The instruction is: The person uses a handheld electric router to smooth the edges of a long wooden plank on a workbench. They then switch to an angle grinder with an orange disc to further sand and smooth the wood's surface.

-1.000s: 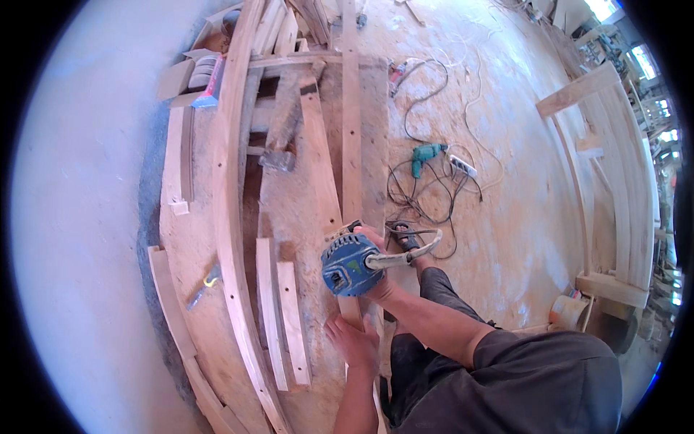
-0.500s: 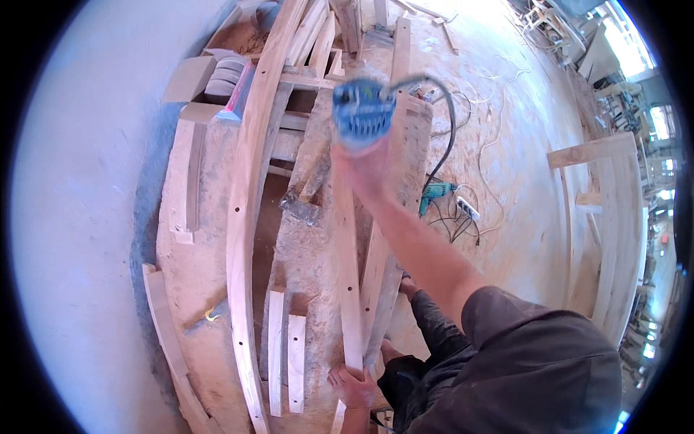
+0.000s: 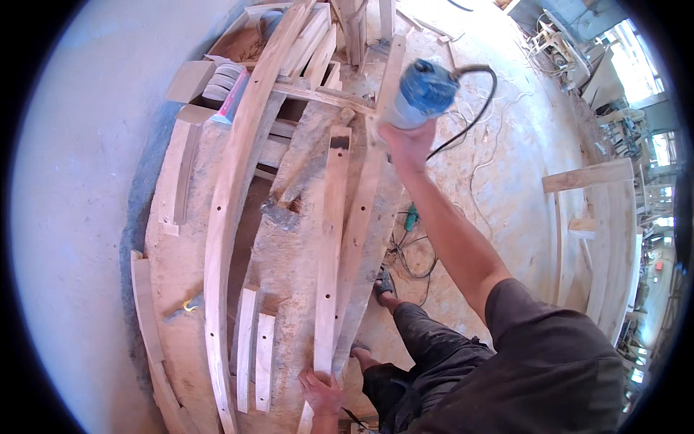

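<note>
My hands are well apart, each closed on something; my right hand [image 3: 410, 145] grips a blue, round-bodied power tool with a dark cord [image 3: 426, 87] towards the far end of the dusty, rough-topped table [image 3: 289, 249], and my left hand [image 3: 322, 393] is clasped over the near end of a long, pale, straight wooden plank [image 3: 332, 239]; the plank lies lengthwise on the table, and the tool is beyond its far end and to the right, its underside hidden, so I cannot tell whether it touches wood; I judge my work to be part-way along; small round holes are already in this plank, while a dark patch [image 3: 339, 142] crosses its far end, so that spot at least looks unworked; whether the rest of the face is finished I cannot tell; a second pale wooden plank [image 3: 363, 188] just to the right has a hole too, as does the long, curved wooden beam [image 3: 217, 275] further left; two short, pale wooden strips [image 3: 247, 354] lie loose between beam and plank; over on the right, a big, pale wooden frame [image 3: 611, 239] looks already put together; far left stands an open brown cardboard box [image 3: 189, 81] of pale, round discs [image 3: 223, 81], plenty by the look of it.
</note>
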`<state>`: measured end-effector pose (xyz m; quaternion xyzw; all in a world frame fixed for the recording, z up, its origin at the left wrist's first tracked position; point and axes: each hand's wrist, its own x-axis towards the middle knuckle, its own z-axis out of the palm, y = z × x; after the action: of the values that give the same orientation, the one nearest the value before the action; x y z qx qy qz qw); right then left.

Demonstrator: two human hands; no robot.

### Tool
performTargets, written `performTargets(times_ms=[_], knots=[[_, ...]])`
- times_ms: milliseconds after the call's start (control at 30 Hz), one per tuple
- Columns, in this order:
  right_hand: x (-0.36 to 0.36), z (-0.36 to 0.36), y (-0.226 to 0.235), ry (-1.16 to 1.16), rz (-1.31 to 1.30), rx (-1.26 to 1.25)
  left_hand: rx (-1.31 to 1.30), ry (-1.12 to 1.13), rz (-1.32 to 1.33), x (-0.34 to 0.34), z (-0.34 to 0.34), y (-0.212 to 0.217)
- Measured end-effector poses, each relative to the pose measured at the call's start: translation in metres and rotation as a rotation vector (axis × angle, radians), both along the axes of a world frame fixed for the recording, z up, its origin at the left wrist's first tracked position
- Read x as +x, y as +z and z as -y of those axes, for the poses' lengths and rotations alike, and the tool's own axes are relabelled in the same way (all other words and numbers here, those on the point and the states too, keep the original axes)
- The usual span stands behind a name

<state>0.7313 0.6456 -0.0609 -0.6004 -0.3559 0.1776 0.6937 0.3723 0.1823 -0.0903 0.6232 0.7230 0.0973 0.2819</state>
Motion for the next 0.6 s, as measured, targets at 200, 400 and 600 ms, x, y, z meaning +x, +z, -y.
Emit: performTargets(times_ms=[200, 400, 600], knots=[[0.056, 0.061, 0.007, 0.006, 0.028, 0.018, -0.019, -0.011, 0.071, 0.028, -0.016, 0.014], [0.076, 0.061, 0.016, 0.032, 0.071, 0.042, -0.119, 0.011, 0.011, 0.047, -0.058, 0.015], [0.058, 0.010, 0.014, 0.114, 0.131, 0.064, -0.028, -0.083, -0.097, 0.047, -0.059, 0.012]])
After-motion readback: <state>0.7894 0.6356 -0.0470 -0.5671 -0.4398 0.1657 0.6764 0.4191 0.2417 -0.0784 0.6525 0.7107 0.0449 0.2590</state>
